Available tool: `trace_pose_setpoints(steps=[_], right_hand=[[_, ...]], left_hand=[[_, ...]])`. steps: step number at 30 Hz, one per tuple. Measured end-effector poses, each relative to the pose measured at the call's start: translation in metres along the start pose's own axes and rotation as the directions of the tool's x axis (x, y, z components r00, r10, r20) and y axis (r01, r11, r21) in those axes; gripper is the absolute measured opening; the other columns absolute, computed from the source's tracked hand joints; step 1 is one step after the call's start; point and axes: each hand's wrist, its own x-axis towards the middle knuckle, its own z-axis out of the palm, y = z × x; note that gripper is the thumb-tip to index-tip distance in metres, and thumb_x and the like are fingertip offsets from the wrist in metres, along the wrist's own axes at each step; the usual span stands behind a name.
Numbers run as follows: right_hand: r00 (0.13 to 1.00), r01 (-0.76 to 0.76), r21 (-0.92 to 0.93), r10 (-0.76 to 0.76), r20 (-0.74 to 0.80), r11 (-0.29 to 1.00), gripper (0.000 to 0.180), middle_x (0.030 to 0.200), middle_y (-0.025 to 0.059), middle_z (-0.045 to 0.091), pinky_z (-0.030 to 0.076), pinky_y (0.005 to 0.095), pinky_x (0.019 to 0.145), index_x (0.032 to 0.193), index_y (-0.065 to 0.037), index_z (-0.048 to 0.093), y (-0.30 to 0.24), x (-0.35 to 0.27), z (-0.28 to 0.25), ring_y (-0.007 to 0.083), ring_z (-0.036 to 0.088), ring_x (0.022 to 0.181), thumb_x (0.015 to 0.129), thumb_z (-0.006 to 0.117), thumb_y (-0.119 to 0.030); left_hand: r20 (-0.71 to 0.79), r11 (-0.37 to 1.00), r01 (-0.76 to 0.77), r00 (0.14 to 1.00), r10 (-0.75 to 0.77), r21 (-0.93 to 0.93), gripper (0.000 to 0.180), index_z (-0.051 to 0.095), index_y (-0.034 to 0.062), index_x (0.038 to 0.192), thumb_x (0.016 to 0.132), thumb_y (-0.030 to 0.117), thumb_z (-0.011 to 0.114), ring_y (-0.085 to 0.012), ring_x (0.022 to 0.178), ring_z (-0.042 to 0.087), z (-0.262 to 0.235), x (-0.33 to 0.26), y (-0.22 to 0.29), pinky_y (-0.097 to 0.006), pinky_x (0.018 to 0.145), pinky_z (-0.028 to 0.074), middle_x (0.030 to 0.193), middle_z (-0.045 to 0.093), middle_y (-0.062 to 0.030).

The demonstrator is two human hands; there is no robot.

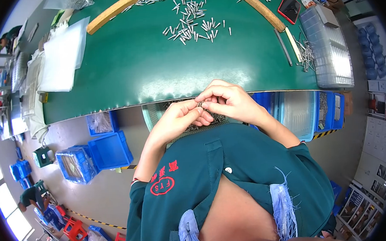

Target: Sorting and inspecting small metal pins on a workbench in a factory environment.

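My left hand (180, 118) and my right hand (228, 101) meet just at the near edge of the green table (154, 78). Both are closed, thumbs and fingertips pinched together around a small metal part (200, 104), mostly hidden by the fingers. Below them, close to my body, a light green basket (149, 117) holds many similar small metal parts (219, 119). On the far side of the tabletop lies a loose heap of small silver pins (191, 31), some spilling toward me.
Wooden strips (256, 6) border the heap. At right lie a red-edged phone (289, 8), long metal pieces (305, 55) and clear plastic boxes (331, 50). White sheets (63, 58) cover the table's left end. Blue crates (110, 149) stand on the floor; another person (32, 196) is far left.
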Motion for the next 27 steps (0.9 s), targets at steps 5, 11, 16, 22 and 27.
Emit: trace_pose_setpoints(steps=[5,11,16,22,27], right_hand=[[0.998,-0.056,0.027,0.056,-0.009,0.998,0.018,0.085,0.0032,0.06,0.047,0.0255,0.064,0.102,-0.008,0.067,0.0021,0.0004,0.0003,0.0112,0.058,0.071,0.085,0.064,-0.012],[0.995,-0.101,0.135,0.102,0.002,0.986,0.025,0.084,0.0022,0.059,0.047,0.0232,0.064,0.11,-0.008,0.064,-0.0029,-0.0009,0.0002,0.008,0.055,0.07,0.085,0.064,-0.01],[0.998,-0.068,0.111,0.068,0.0,0.992,0.026,0.084,0.002,0.058,0.047,0.0232,0.065,0.111,-0.008,0.064,-0.0014,-0.0015,0.0002,0.0085,0.056,0.071,0.085,0.064,-0.01],[1.0,-0.015,0.052,0.014,0.011,0.999,0.022,0.085,0.0034,0.059,0.049,0.0253,0.068,0.106,-0.007,0.066,-0.0003,-0.0004,-0.0008,0.0121,0.059,0.073,0.085,0.065,-0.012],[1.0,-0.017,0.015,0.017,0.003,1.0,0.019,0.086,0.0042,0.06,0.05,0.0261,0.069,0.101,-0.006,0.067,-0.0002,0.0001,0.0018,0.0138,0.062,0.075,0.084,0.067,-0.014]], left_hand=[[-0.023,1.0,-0.013,1.0,0.013,0.016,0.025,0.059,-0.0033,0.11,0.096,0.011,0.044,-0.0131,0.084,0.064,0.0,-0.0008,-0.0006,-0.027,0.078,0.052,0.094,0.068,-0.0105],[-0.037,0.998,-0.024,0.999,0.025,0.052,0.023,0.061,-0.0021,0.108,0.095,0.012,0.047,-0.0126,0.084,0.064,0.0002,-0.0013,0.0006,-0.027,0.077,0.052,0.093,0.068,-0.0097],[-0.036,0.997,-0.029,0.999,0.032,0.07,0.023,0.06,-0.0048,0.109,0.096,0.009,0.046,-0.0154,0.086,0.064,0.0007,-0.0016,0.0019,-0.029,0.08,0.052,0.093,0.068,-0.012],[-0.042,0.996,-0.023,0.999,0.027,0.086,0.023,0.06,-0.0048,0.109,0.096,0.008,0.047,-0.015,0.086,0.064,0.0005,-0.0012,0.0029,-0.028,0.08,0.052,0.093,0.068,-0.012],[-0.081,0.987,-0.028,0.996,0.041,0.158,0.024,0.06,-0.0052,0.112,0.095,0.008,0.049,-0.0133,0.087,0.064,0.0026,-0.0008,0.0024,-0.027,0.079,0.052,0.094,0.068,-0.0108]])
